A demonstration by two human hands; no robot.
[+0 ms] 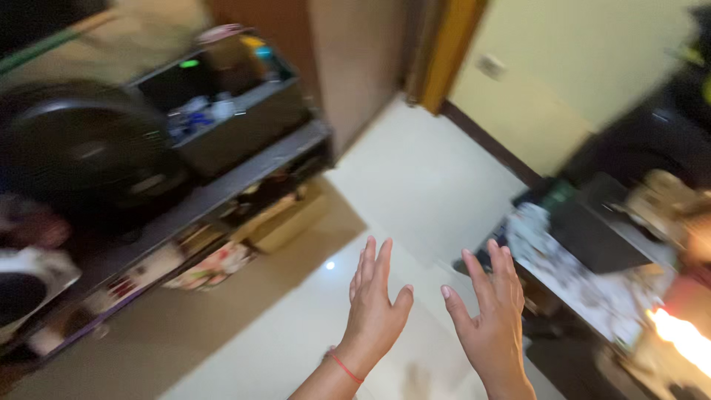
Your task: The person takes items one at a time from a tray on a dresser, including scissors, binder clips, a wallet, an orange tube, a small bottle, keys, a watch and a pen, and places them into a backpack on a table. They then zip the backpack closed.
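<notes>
- Above the pale tiled floor (415,170), both our hands hang in open air, palms facing forward, fingers spread and pointing up.
- Left hand (375,307): open, fingers apart, holding nothing. A thin red string bracelet (344,365) circles the wrist.
- Right hand (492,318): open as well, thumb out to the side, empty. The two hands sit near each other with a gap between the thumbs, not touching.
- Neither grip is closed on anything; we see no object touching either palm.
- Progress, as we judge it: nothing is in hand and nothing is contacted, so no handling shows as begun in this view. Whatever work there is remains ahead of the hands.
- Nearest things: to the right of the right hand, a cluttered low counter (592,289) with a speckled light surface and a dark boxy object (592,230) on it. It lies near the right hand but apart from it, lower and further out.
- To the left, well apart from the left hand, a dark shelf unit (244,174) carries a large round black item (81,148), probably a fan or a pan; the blur keeps us from telling which.
- A bright orange glare (685,337) shows at the lower right edge; we cannot tell its source.
- The whole frame is motion-blurred, so small items on the shelf stay unidentified.
</notes>
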